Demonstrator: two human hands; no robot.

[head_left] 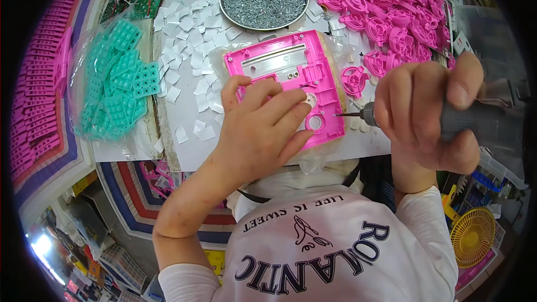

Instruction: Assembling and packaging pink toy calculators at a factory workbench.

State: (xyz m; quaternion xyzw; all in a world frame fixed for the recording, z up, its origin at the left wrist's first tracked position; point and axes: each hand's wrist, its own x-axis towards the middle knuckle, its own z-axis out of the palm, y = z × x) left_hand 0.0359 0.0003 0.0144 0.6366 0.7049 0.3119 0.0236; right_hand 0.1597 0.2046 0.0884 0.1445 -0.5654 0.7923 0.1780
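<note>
So the right hand (428, 114) is wrapped around a grey power screwdriver (461, 122), its bit tip at the right side of the pink plastic shell (331, 86) mid-frame, while the left hand (263, 120) lies over that shell, fingers loosely spread. Around it you've got a round bowl (264, 28) of little silvery screws (263, 0) top centre, pink parts (386, 17) heaped upper right, and bagged teal pads (114, 86) upper left.
</note>
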